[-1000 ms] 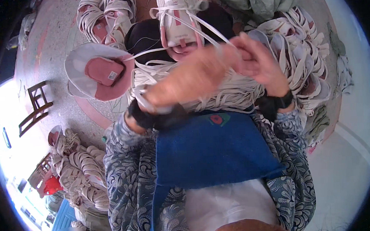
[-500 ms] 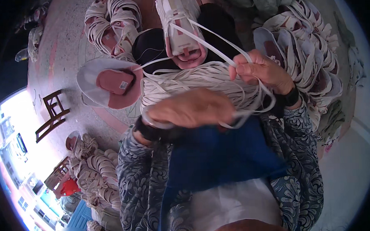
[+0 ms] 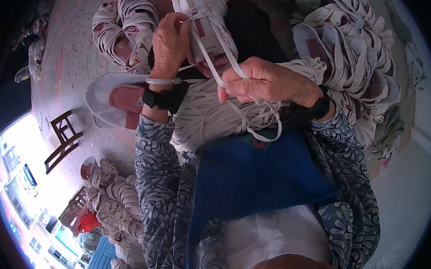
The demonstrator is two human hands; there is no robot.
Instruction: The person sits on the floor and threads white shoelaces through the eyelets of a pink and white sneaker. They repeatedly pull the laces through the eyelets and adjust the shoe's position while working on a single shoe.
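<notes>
A white and pink shoe upper rests toe-away between my knees. White shoelaces run from its upper eyelets down to my right hand, which is closed on them. Beyond that hand the loose ends loop over my lap. My left hand is at the upper's left edge, its fingertips pinched together by the lace crossing; what they grip is too small to make out. Under my hands lies a thick bundle of white laces, above a blue apron.
Left of my lap sits another upper with a pink lining. Stacked uppers wrapped in laces stand at far left and at right. More piled uppers and a wooden frame are at left.
My left hand has moved from low over the lap up to the shoe upper's left edge. The right hand has come left and slightly down, still holding the laces.
</notes>
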